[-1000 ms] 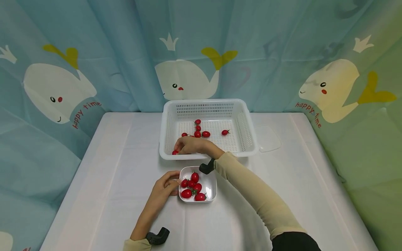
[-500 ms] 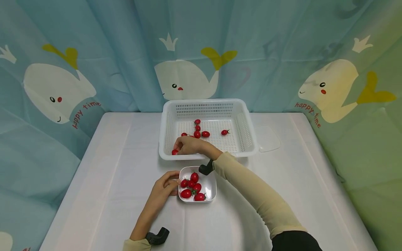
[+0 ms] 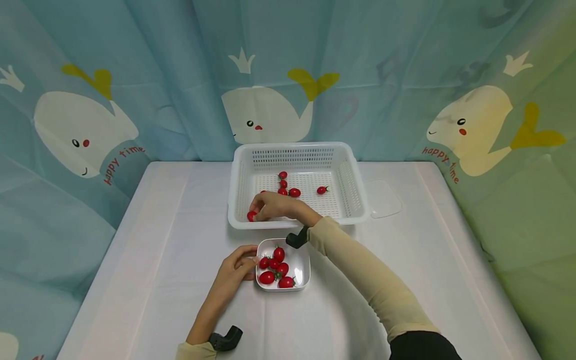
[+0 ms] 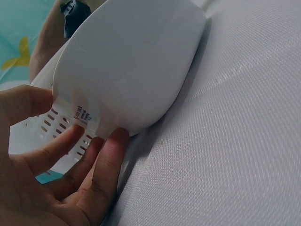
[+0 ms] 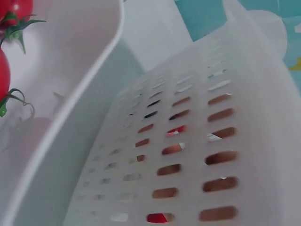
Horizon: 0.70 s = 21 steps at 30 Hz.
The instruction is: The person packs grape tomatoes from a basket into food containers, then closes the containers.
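Observation:
My right hand (image 3: 275, 206) is inside the white perforated basket (image 3: 351, 220), near its front left corner, pinching a red cherry tomato (image 3: 252, 216). Just in front stands a small white container (image 3: 306, 280) with several cherry tomatoes (image 3: 282, 269), some with green stems. My left hand (image 3: 231, 270) grips the container's left side; in the left wrist view the fingers (image 4: 110, 155) lie against its outer wall, and one digit is at the rim. The right wrist view sees the right hand only in patches through the slots of the basket wall (image 5: 188, 141).
More cherry tomatoes (image 3: 294, 192) lie in the basket, with one apart on its right. A clear flat lid (image 3: 385, 199) lies on the white tablecloth (image 3: 148, 250) right of the basket. A whale-print curtain (image 3: 180, 75) hangs behind the table.
My right hand has risen slightly within the basket, and the cherry tomato at its fingertips has shifted slightly back with it. The left hand and the small container have stayed put.

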### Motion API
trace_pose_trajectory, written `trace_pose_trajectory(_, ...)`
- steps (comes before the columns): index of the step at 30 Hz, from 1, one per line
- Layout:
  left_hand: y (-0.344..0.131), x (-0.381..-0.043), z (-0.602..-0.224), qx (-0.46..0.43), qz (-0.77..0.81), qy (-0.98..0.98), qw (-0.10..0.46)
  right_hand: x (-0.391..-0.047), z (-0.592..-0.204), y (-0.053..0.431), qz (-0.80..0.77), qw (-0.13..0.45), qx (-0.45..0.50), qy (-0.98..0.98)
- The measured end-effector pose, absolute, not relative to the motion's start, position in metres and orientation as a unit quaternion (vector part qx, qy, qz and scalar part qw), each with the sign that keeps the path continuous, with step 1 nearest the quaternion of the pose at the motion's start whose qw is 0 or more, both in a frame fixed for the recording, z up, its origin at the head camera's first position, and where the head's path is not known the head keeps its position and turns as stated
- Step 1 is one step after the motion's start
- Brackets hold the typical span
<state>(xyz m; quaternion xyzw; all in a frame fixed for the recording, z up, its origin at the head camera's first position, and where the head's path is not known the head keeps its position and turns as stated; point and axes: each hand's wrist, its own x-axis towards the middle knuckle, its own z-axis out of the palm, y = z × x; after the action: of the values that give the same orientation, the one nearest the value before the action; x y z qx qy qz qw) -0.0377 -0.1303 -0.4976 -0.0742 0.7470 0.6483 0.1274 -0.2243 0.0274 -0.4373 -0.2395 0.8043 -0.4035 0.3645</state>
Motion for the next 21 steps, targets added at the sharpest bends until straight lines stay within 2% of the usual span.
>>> trace_pose_trajectory(21, -0.130, -0.039, -0.498, -0.075, 0.650, 0.746, 0.123, -0.220, -0.393, 0.060, -0.441, 0.323, -0.268, 0.794)
